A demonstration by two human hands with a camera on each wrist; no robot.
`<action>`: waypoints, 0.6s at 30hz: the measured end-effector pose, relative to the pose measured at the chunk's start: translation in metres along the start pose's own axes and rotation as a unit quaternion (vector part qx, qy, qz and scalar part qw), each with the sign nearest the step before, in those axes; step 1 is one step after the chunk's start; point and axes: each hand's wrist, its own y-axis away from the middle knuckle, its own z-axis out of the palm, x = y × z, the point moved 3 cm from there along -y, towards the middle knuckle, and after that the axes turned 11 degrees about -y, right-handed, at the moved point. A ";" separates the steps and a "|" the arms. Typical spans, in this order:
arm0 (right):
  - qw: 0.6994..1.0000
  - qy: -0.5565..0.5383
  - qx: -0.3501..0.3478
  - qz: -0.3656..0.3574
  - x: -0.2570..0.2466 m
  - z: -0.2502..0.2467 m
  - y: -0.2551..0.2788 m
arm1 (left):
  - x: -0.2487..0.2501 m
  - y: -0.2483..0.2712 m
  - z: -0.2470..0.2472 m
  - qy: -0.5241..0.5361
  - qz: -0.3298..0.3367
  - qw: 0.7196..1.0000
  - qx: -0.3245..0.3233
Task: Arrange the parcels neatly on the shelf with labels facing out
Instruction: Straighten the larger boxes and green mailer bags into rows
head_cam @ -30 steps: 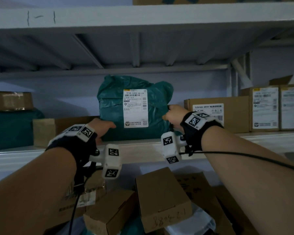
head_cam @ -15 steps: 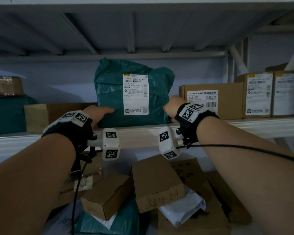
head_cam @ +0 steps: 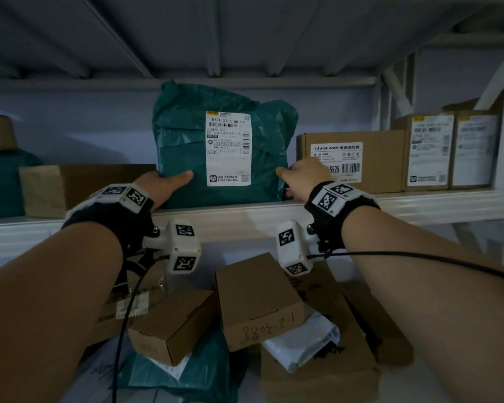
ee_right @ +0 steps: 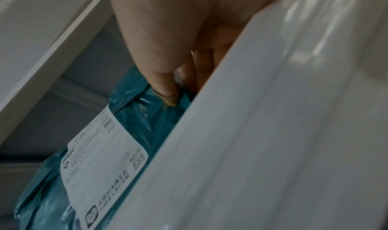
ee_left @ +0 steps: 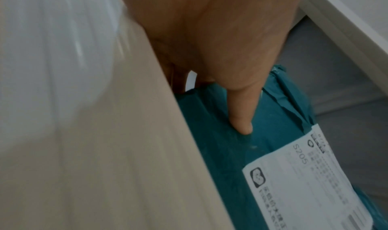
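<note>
Your two hands are both clamped on one teal parcel (head_cam: 184,158), which stands upright on the white shelf (head_cam: 419,203) with its single white label (head_cam: 228,148) facing out toward you. Your left hand (head_cam: 165,184) grips the parcel's lower left corner, thumb laid flat on the front face just left of the label and the other fingers tucked behind the edge. Your right hand (head_cam: 301,174) pinches the crumpled lower right edge of the same parcel, thumb tip pressed into the plastic; its other fingers curl behind, mostly hidden by the shelf lip.

Counting out from the teal parcel on that shelf: to its right you have three cardboard boxes, the nearest a box with a power adapter label (head_cam: 370,161) just beside your right hand, then two labelled boxes (head_cam: 429,151) side by side further right. To its left sits one plain brown box (head_cam: 70,187) just beside your left hand, and beyond it one dark teal bundle (head_cam: 0,184) with one taped brown parcel on top.

Below the teal parcel, under the shelf, lies a loose heap: at least four cardboard boxes, one white mailer (head_cam: 303,341) and one teal bag (head_cam: 210,370)
</note>
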 end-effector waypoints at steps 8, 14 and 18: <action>0.993 -0.049 0.099 -0.049 0.000 -0.009 0.007 | 0.006 0.005 0.006 -0.145 0.036 0.989 -0.023; 0.989 -0.063 0.130 -0.035 0.002 -0.008 0.003 | 0.005 0.002 0.007 -0.175 0.041 0.983 -0.031; 0.990 -0.065 0.120 -0.032 0.004 -0.007 0.002 | -0.003 -0.008 0.006 -0.193 0.036 0.980 -0.031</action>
